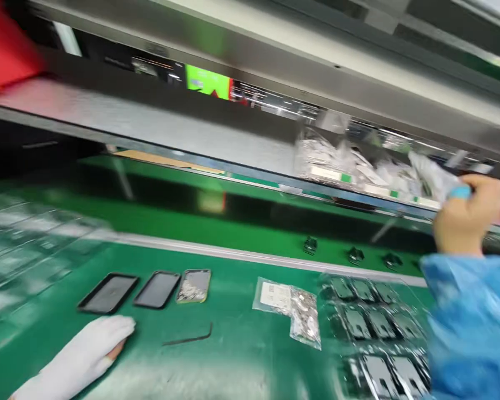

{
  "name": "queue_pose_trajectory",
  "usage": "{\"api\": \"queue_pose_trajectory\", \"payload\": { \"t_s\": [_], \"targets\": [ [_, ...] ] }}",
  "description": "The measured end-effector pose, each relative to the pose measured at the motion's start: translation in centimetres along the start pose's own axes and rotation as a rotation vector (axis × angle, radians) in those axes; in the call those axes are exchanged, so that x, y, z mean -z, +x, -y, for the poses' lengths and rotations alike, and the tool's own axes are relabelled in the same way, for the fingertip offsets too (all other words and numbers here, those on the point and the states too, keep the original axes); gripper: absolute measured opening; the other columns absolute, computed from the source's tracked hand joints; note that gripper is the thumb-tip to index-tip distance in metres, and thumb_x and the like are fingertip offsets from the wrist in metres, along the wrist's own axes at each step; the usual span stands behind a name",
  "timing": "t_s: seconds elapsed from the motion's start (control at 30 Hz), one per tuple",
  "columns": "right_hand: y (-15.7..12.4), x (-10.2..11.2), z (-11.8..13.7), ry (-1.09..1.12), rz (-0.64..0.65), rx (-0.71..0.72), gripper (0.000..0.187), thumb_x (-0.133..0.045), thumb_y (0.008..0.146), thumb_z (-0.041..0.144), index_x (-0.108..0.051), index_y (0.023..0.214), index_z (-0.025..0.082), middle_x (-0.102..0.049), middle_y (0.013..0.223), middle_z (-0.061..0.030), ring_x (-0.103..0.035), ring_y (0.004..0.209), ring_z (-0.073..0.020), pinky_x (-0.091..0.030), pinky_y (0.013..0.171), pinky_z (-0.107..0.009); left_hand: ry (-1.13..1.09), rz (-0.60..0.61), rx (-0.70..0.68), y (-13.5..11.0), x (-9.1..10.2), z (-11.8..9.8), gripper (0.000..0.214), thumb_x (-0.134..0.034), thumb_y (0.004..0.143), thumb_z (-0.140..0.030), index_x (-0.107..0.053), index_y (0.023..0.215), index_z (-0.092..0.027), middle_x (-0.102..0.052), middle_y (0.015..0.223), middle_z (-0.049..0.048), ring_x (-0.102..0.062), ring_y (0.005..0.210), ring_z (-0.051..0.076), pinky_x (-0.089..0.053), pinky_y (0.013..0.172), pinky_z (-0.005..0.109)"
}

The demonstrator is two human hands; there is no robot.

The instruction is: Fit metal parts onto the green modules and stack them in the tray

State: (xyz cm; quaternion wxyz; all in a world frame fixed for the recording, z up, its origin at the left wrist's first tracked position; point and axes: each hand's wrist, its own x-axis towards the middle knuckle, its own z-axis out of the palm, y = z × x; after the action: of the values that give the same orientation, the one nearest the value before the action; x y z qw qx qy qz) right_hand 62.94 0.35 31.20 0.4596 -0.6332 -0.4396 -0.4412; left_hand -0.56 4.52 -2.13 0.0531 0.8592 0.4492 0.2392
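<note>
We are resting our gloved left hand point(83, 358) flat on the green mat point(233, 361) at the near left edge, its fingers point(117, 329) lying loosely stretched and close together, holding nothing. It is lying just in front of two dark frames point(108, 293) and near a thin bent tool point(187, 337).

At the far right we are reaching our right hand point(466, 216) up to the shelf point(241, 150), with its fingers point(483, 191) curling shut around the end of a clear plastic bag point(431, 173); one fingertip is wearing a blue cap. The bag is sitting at the right end of that shelf, among a heap of similar packets point(337, 161).

Between the hands, a small tray of metal bits point(194, 286), a packet of silvery parts point(295, 311) and a clear blister tray point(375, 325) are lying on the mat.

Motion is blurring the whole scene, so we are failing to make out what the bag holds. Our blue sleeve point(470, 328) is covering the right wrist and the blister tray's right side, the frame is cutting off the left wrist, and the stacked clear trays point(25, 250) at far left are smearing into streaks.
</note>
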Motion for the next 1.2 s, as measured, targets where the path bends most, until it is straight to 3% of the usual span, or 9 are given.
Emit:
{"api": "queue_pose_trajectory", "payload": {
  "t_s": [0.13, 0.3, 0.4, 0.53, 0.7, 0.8, 0.9, 1.0, 1.2],
  "targets": [
    [-11.0, 2.1, 7.6, 0.373, 0.526, 0.375, 0.038, -0.047, 0.073, 0.023, -0.057, 0.102, 0.045, -0.061, 0.087, -0.0089, -0.061, 0.084, -0.0341, -0.049, 0.070, -0.055, -0.285, 0.026, 0.067, 0.9, 0.3, -5.1, 0.026, -0.047, 0.087, -0.035, -0.070, 0.094, -0.024, -0.071, 0.107, 0.0065, -0.063, 0.103, 0.021, -0.047, 0.099, 0.035],
    [-21.9, 4.1, 20.2, 0.907, 1.068, 0.804, 0.044, -0.034, 0.082, 0.006, -0.053, 0.115, 0.028, -0.065, 0.094, -0.0065, -0.061, 0.083, -0.0224, -0.055, 0.072, -0.037, -1.299, 0.332, 0.046, 5.9, 0.9, -14.4, 0.077, -0.056, 0.071, -0.073, -0.058, 0.120, -0.015, -0.064, 0.115, 0.0129, -0.060, 0.105, 0.028, -0.047, 0.095, 0.044],
    [-19.4, 1.3, 25.1, 1.026, 1.128, 0.880, 0.029, -0.037, 0.091, 0.016, -0.055, 0.111, 0.025, -0.066, 0.102, -0.0058, -0.061, 0.092, -0.0201, -0.052, 0.086, -0.035, -1.504, 0.387, 0.119, 5.1, 1.4, -16.2, 0.074, -0.055, 0.075, -0.070, -0.057, 0.121, -0.013, -0.067, 0.105, 0.0117, -0.064, 0.093, 0.027, -0.050, 0.088, 0.044],
    [-9.3, -7.7, 27.3, 0.482, 0.888, 0.384, 0.033, -0.038, 0.095, 0.027, -0.055, 0.120, 0.015, -0.058, 0.126, -0.0142, -0.049, 0.122, -0.0260, -0.038, 0.103, -0.040, -1.564, 0.264, 0.470, 1.9, 1.9, -13.9, 0.063, -0.063, 0.077, -0.057, -0.056, 0.124, -0.015, -0.068, 0.109, 0.0129, -0.064, 0.098, 0.029, -0.049, 0.093, 0.042],
    [-2.8, -15.9, 27.7, 0.202, 1.149, 0.272, 0.047, -0.041, 0.096, 0.048, -0.067, 0.081, 0.012, -0.068, 0.097, -0.0193, -0.062, 0.097, -0.0311, -0.045, 0.086, -0.037, -1.379, 0.117, 0.596, -0.9, 1.3, -9.1, 0.069, -0.070, 0.066, -0.064, -0.063, 0.114, -0.015, -0.067, 0.116, 0.0131, -0.060, 0.110, 0.033, -0.043, 0.104, 0.043],
    [-2.4, -16.7, 27.6, 0.211, 1.226, 0.258, 0.055, -0.040, 0.094, 0.056, -0.067, 0.072, 0.014, -0.070, 0.087, -0.0155, -0.064, 0.083, -0.0268, -0.047, 0.078, -0.033, -1.296, 0.058, 0.657, -2.5, -0.1, -6.0, 0.069, -0.070, 0.062, -0.067, -0.066, 0.108, -0.016, -0.069, 0.112, 0.0116, -0.060, 0.111, 0.035, -0.040, 0.107, 0.045],
    [-2.6, -16.6, 29.0, 0.272, 1.245, 0.258, 0.057, -0.028, 0.099, 0.052, -0.068, 0.090, 0.012, -0.070, 0.097, -0.0126, -0.064, 0.083, -0.0211, -0.047, 0.077, -0.028, -1.246, -0.004, 0.700, -3.7, -1.3, -3.8, 0.072, -0.071, 0.055, -0.071, -0.069, 0.102, -0.017, -0.072, 0.105, 0.0116, -0.060, 0.111, 0.037, -0.040, 0.107, 0.046],
    [-3.2, -17.3, 32.7, 0.354, 1.255, 0.316, 0.054, -0.026, 0.100, 0.050, -0.066, 0.102, 0.014, -0.067, 0.110, -0.0095, -0.062, 0.095, -0.0192, -0.045, 0.084, -0.025, -1.230, -0.025, 0.698, -3.9, -1.5, -3.2, 0.071, -0.072, 0.053, -0.072, -0.071, 0.098, -0.017, -0.073, 0.102, 0.0114, -0.060, 0.111, 0.038, -0.041, 0.106, 0.046],
    [-4.0, -18.1, 40.2, 0.338, 1.318, 0.375, 0.054, -0.040, 0.096, 0.055, -0.067, 0.082, 0.011, -0.069, 0.099, -0.0156, -0.063, 0.093, -0.0269, -0.044, 0.083, -0.031, -1.225, -0.009, 0.728, -3.7, -1.0, -2.9, 0.068, -0.074, 0.051, -0.071, -0.071, 0.095, -0.019, -0.074, 0.094, 0.0091, -0.063, 0.106, 0.037, -0.046, 0.101, 0.046]
  ]
}}
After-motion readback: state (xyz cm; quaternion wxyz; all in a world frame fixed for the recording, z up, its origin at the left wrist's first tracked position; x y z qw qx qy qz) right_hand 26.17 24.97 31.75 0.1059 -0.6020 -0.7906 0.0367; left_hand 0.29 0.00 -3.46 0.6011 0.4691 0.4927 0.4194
